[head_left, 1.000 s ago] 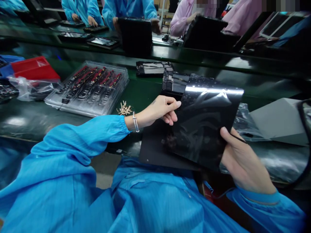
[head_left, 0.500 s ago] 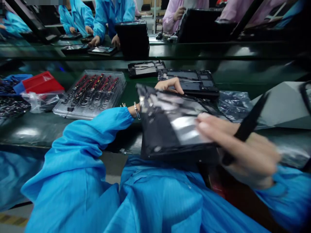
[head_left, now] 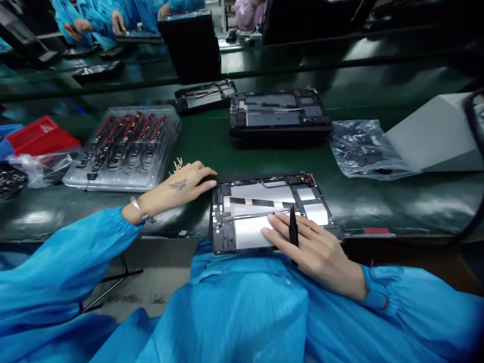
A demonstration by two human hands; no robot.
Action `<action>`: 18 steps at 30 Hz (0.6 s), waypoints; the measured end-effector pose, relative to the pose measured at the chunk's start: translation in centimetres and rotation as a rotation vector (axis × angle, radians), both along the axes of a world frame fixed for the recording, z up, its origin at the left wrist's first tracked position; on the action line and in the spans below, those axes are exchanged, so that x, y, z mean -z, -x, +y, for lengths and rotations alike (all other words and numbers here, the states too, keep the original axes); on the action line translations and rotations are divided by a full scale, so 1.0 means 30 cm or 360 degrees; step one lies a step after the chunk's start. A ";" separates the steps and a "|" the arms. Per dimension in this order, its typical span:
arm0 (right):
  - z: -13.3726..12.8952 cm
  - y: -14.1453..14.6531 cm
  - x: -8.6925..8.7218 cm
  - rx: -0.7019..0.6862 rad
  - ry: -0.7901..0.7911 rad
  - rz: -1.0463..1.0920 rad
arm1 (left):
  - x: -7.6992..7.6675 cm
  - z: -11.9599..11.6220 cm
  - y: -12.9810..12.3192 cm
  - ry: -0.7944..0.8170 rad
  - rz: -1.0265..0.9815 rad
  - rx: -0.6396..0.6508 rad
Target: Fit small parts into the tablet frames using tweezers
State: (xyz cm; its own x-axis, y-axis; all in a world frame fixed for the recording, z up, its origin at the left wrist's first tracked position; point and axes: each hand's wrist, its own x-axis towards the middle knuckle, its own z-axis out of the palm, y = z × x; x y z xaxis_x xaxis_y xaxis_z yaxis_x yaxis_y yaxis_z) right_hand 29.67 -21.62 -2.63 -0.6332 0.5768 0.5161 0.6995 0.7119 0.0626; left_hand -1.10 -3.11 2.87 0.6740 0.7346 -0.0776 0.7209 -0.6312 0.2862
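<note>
**Open tablet chassis now flat on the near edge of the tabletop**

The right hand (head_left: 310, 247) lies palm down, fingers spread flat on the silver plate inside the open tablet chassis (head_left: 264, 209), with a thin black stylus (head_left: 292, 232) tucked between two fingers. The left hand (head_left: 185, 184) rests loosely open just left of the chassis, fingertips touching its far-left corner.

Half a second ago both hands held the chassis tilted in the air; a second ago it was upright, its dark back showing. It is now set down, insides up, so its internals look ready for work.

Beyond it a second open chassis (head_left: 278, 113) and a third (head_left: 204, 95) lie on the green tabletop (head_left: 212, 146). Far left sits a clear tray of red-and-black parts (head_left: 124, 146); right, a crumpled plastic bag (head_left: 359, 148).
</note>
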 end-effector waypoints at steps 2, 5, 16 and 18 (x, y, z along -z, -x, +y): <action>0.005 0.008 0.011 -0.0002 0.0007 0.0045 | 0.035 -0.041 0.006 -0.0005 -0.0051 -0.0051; 0.008 0.017 0.031 0.0019 -0.0001 0.0130 | 0.069 -0.075 -0.004 0.0267 -0.0359 -0.0237; 0.088 -0.106 -0.069 0.0038 -0.0287 0.0629 | -0.197 -0.018 -0.187 0.1029 -0.1617 -0.0675; 0.135 -0.146 -0.122 0.0110 -0.0380 0.0798 | -0.247 0.133 -0.240 0.0824 -0.1791 -0.0672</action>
State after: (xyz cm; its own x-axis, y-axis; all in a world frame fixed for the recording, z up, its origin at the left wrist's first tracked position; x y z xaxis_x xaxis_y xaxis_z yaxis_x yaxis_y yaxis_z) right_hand 34.06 -17.57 1.04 -0.2416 0.4387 0.8656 0.7296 0.6702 -0.1360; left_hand 6.08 0.88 10.28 0.2806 0.9591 0.0382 0.0434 -0.0525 0.9977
